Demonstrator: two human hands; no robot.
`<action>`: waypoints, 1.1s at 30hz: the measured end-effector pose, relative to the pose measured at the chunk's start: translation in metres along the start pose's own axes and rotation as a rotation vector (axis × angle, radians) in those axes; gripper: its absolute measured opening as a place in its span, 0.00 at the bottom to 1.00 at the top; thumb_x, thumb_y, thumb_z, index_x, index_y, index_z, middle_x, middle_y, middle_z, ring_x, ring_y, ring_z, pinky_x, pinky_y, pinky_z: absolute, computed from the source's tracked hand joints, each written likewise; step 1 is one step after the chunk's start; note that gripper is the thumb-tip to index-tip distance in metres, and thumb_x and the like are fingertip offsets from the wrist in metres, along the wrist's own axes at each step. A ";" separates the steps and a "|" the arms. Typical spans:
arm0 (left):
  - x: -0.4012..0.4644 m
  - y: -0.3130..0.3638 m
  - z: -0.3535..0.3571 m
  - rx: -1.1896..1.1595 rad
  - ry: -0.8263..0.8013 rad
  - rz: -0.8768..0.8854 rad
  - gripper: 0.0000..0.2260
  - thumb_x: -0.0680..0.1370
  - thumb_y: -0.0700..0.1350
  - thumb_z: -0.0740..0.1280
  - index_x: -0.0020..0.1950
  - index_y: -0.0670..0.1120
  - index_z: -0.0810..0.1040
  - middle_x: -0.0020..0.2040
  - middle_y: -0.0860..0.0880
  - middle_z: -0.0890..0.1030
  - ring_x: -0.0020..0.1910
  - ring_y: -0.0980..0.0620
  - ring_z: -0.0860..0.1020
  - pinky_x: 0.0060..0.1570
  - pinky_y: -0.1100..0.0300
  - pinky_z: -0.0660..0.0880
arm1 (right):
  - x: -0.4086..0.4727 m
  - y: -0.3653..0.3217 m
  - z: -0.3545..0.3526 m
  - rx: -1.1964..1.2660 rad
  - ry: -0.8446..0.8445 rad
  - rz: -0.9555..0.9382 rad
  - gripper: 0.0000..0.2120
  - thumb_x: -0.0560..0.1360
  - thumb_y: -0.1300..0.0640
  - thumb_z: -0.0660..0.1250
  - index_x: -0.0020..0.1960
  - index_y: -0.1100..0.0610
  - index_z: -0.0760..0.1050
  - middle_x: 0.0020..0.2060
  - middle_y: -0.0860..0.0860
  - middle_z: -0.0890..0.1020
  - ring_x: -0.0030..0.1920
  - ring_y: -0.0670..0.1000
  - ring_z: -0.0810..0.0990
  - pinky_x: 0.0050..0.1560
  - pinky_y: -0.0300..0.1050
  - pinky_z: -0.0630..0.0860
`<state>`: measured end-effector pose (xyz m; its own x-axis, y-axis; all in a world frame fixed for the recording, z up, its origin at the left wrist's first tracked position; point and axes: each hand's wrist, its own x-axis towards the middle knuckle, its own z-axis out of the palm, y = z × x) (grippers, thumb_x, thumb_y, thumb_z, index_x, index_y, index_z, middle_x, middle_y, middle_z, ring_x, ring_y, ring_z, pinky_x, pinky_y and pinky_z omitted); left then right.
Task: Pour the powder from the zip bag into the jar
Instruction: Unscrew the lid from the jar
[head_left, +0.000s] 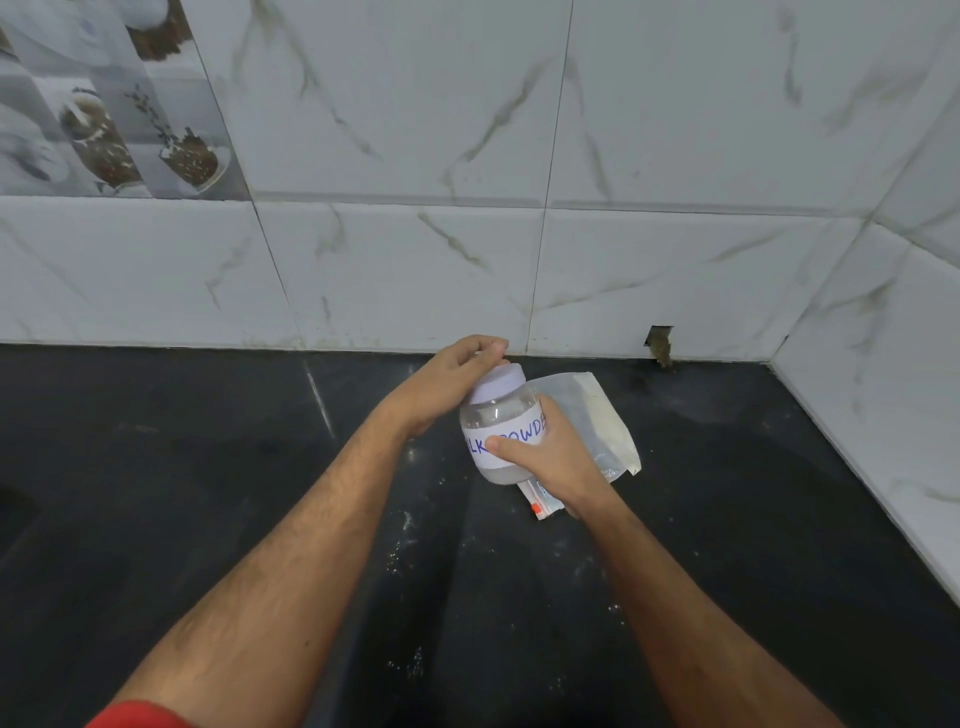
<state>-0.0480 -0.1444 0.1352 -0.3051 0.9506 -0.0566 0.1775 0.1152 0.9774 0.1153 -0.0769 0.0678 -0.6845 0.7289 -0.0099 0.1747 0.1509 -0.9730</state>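
Left hand (447, 382): reaching in from the lower left, fingers curling over the white lid (496, 385) of the jar and grasping it from above and behind.

Right hand (550, 457): reaching in from the lower right, wrapping around the body of the jar (501, 431), thumb lying across the paper label, fingers going round the far side out of sight.

Jar: clear plastic, tilting with its lid end leaning toward the wall and to the left; lid sitting on. A white label (511, 436) with blue handwritten letters is partly showing, reading in part "POWDE"; the rest is lying under the thumb. Whether the base is touching the worktop cannot be told.

Zip bag (597, 421): lying flat on the worktop just behind and to the right of the jar, partly hiding under the right hand. Clear film, pale cream powder showing along its right side. An end with an orange mark (540, 506) is sticking out beneath the right wrist, toward the camera.

Worktop (208, 467): dark, glossy stone, carrying scattered white specks (405, 525) in front of the jar.

Wall (675, 156): white marbled tiles, meeting a side wall at the right; a small chipped hole (658, 343) is showing at the base, behind the bag. Printed picture tiles (104, 104) are occupying the upper left.

Sleeve (140, 717): red, showing at the bottom edge on the left arm.
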 end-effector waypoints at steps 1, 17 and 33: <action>-0.002 -0.003 -0.004 -0.055 -0.007 -0.005 0.15 0.82 0.52 0.64 0.67 0.51 0.75 0.63 0.46 0.82 0.63 0.48 0.80 0.63 0.53 0.75 | -0.001 0.001 0.000 -0.023 0.015 -0.003 0.29 0.66 0.49 0.80 0.62 0.42 0.69 0.54 0.41 0.80 0.54 0.44 0.81 0.48 0.35 0.80; -0.018 -0.020 0.011 -0.155 -0.008 0.057 0.24 0.73 0.52 0.69 0.69 0.55 0.72 0.69 0.48 0.78 0.65 0.50 0.79 0.65 0.53 0.76 | -0.018 0.010 0.011 -0.079 0.097 -0.040 0.39 0.63 0.51 0.81 0.68 0.45 0.65 0.58 0.42 0.77 0.57 0.45 0.78 0.47 0.31 0.78; -0.025 -0.034 0.001 -0.154 0.017 0.028 0.36 0.66 0.45 0.79 0.71 0.55 0.70 0.69 0.50 0.77 0.64 0.57 0.79 0.64 0.56 0.76 | -0.021 0.018 0.009 -0.076 0.110 0.004 0.39 0.65 0.53 0.81 0.67 0.41 0.61 0.55 0.35 0.74 0.55 0.43 0.77 0.40 0.23 0.74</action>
<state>-0.0459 -0.1719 0.1032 -0.3183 0.9476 -0.0270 0.0413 0.0424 0.9982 0.1260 -0.0956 0.0480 -0.6025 0.7980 0.0160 0.2335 0.1954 -0.9525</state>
